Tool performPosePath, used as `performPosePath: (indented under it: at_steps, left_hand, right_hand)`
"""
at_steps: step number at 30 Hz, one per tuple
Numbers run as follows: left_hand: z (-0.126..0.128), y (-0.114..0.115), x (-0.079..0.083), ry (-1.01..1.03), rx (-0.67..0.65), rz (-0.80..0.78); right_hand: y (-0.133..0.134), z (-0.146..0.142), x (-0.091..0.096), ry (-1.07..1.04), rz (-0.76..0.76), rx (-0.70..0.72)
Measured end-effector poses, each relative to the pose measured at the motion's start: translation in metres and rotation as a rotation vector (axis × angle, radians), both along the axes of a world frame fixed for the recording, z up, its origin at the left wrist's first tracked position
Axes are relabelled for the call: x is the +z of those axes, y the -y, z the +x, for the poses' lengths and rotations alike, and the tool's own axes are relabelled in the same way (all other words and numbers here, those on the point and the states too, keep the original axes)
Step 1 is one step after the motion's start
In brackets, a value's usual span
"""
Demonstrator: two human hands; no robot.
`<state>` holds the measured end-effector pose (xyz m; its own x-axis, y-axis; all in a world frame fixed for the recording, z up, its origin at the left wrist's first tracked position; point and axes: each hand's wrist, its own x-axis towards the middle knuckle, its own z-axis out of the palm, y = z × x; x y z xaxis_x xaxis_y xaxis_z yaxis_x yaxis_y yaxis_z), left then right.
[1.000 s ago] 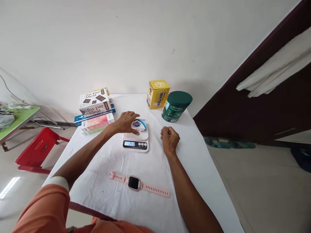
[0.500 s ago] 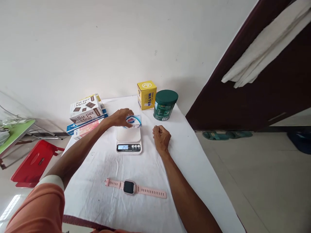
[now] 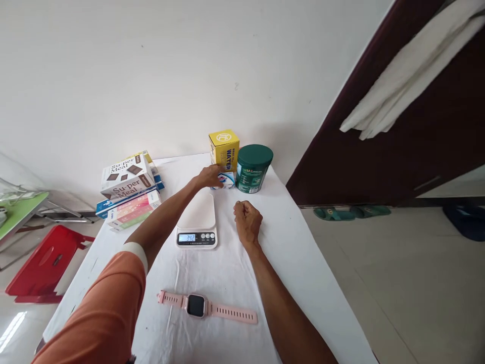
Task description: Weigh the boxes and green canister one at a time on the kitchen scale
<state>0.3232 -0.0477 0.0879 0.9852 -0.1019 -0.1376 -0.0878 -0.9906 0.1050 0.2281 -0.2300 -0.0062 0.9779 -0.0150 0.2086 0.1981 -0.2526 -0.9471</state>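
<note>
My left hand (image 3: 210, 177) grips a small white and blue soap box (image 3: 227, 180) by its left end, thumb in front. The soap box is at the back of the table, right in front of a yellow box (image 3: 224, 149) and just left of a green lidded tub (image 3: 253, 169). My right hand (image 3: 247, 220) rests on the table as a loose fist, with nothing visible in it. Between my arms sits a white digital scale (image 3: 197, 215) with its pan bare and its display lit.
A pink smartwatch (image 3: 196, 305) lies stretched out near the front of the white-covered table (image 3: 212, 273). At the left edge, several boxes are stacked, a Su-per Meal box (image 3: 127, 177) on top and a pink box (image 3: 134, 210) in front. A red chair (image 3: 45, 263) stands beyond.
My left hand has carried the soap box from above the scale to the back right, up against the yellow box. The scale's displayed number has changed. My right hand stays as it was.
</note>
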Motion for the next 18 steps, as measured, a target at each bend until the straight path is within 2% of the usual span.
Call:
performPosePath:
  at_steps: [3, 6, 9, 11, 14, 16, 18]
  left_hand:
    - [0.002, 0.002, -0.008, -0.006, 0.004, -0.039]
    - [-0.007, 0.006, -0.01, 0.013, 0.039, -0.071]
    - [-0.035, 0.007, -0.005, 0.149, 0.121, -0.107]
    - [-0.064, 0.0, 0.002, 0.265, 0.155, -0.158]
    - [-0.119, -0.032, 0.022, 0.462, 0.157, -0.2]
    - [-0.154, -0.07, 0.04, 0.587, 0.191, -0.174]
    - [-0.181, -0.115, 0.058, 0.649, 0.313, -0.115]
  right_hand:
    - [0.0, -0.001, 0.0, -0.002, -0.02, 0.014]
    - [0.001, -0.003, -0.001, 0.019, -0.051, 0.072]
    - [0.002, -0.005, 0.0, -0.008, -0.059, 0.165]
    - [0.001, -0.006, 0.002, -0.053, -0.068, 0.208]
    - [0.0, -0.008, 0.006, -0.096, -0.097, 0.211]
    - [-0.001, -0.009, 0.009, -0.111, -0.112, 0.191]
    - [-0.002, -0.01, 0.01, -0.117, -0.12, 0.17]
